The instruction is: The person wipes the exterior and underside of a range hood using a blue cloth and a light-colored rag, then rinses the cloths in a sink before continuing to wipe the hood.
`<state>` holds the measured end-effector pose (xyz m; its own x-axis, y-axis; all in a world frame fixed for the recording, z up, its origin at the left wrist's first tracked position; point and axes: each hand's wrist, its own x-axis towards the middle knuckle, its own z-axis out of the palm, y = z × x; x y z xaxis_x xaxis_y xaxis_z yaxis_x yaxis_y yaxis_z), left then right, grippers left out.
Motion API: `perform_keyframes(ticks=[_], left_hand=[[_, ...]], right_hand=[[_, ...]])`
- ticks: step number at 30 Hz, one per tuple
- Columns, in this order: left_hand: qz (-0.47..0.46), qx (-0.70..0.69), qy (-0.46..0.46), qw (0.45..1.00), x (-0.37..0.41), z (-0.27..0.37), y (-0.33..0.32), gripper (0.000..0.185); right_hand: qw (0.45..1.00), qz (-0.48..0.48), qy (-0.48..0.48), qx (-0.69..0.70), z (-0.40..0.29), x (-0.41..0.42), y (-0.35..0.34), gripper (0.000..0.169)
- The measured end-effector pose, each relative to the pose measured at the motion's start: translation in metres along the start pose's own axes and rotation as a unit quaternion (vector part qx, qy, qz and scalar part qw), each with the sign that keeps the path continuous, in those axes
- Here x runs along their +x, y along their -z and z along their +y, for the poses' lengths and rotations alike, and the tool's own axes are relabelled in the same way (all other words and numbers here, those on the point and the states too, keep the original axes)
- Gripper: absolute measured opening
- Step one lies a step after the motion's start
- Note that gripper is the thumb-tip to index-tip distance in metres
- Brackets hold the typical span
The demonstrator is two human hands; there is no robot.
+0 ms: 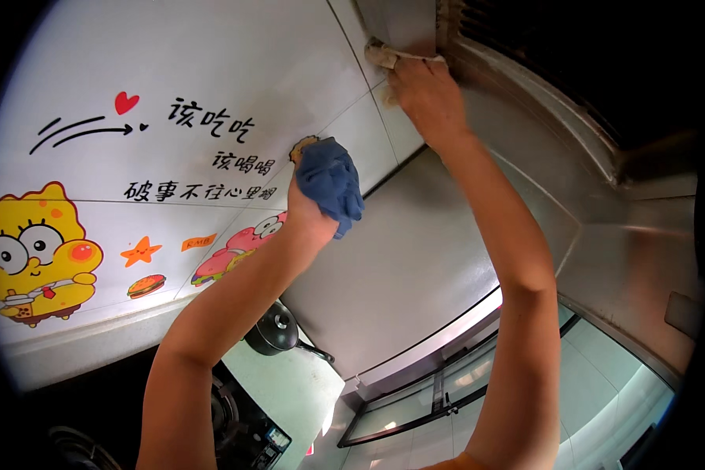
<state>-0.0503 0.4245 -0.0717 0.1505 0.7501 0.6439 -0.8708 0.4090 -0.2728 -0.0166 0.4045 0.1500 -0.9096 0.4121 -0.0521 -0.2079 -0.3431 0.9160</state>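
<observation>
My left hand [306, 204] grips a bunched blue cloth [332, 182] close to the white tiled wall [241, 53]. The cloth hides most of that hand's fingers and part of a sticker behind it. Higher up and to the right, my right hand [427, 97] is closed over a dirty, pale cloth [382, 54]. This cloth lies against the metal of the range hood [405, 23], where it meets the wall. My right fingertips are hidden from view.
Cartoon stickers [41, 252] and black lettering decorate the tiles. Below stand a black gas stove [252, 423] and a lidded dark pot [276, 329] on a pale countertop [294, 382]. The hood's metal underside [523, 158] overhangs at right, beside a grey panel [411, 247].
</observation>
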Motion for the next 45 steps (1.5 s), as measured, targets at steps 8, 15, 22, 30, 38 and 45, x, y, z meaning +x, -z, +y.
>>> perform_keyframes(ticks=[8, 15, 22, 30, 38, 45], left_hand=[[0.119, -0.021, -0.032, 0.992, -0.014, 0.018, -0.026, 0.026], [0.034, 0.033, -0.034, 0.998, -0.015, 0.017, -0.036, 0.028], [0.047, 0.048, -0.04, 0.997, -0.023, 0.014, -0.058, 0.03], [0.081, 0.028, 0.008, 0.996, -0.024, 0.019, -0.036, 0.034], [0.026, -0.002, 0.038, 0.999, -0.016, -0.004, -0.016, 0.041], [0.049, 0.017, 0.035, 0.998, -0.012, -0.023, -0.013, 0.041]], right_hand=[[0.981, -0.185, 0.057, -0.003, -0.007, -0.069, -0.02, 0.026], [0.994, -0.089, 0.034, 0.062, 0.013, -0.035, 0.009, 0.031], [0.978, -0.192, 0.082, -0.014, 0.004, -0.046, -0.003, 0.028], [0.993, -0.098, -0.057, -0.017, 0.063, -0.136, 0.088, 0.017], [0.997, -0.001, -0.068, 0.025, 0.042, -0.07, 0.056, 0.023], [0.997, 0.018, -0.073, 0.037, 0.039, -0.059, 0.036, 0.025]])
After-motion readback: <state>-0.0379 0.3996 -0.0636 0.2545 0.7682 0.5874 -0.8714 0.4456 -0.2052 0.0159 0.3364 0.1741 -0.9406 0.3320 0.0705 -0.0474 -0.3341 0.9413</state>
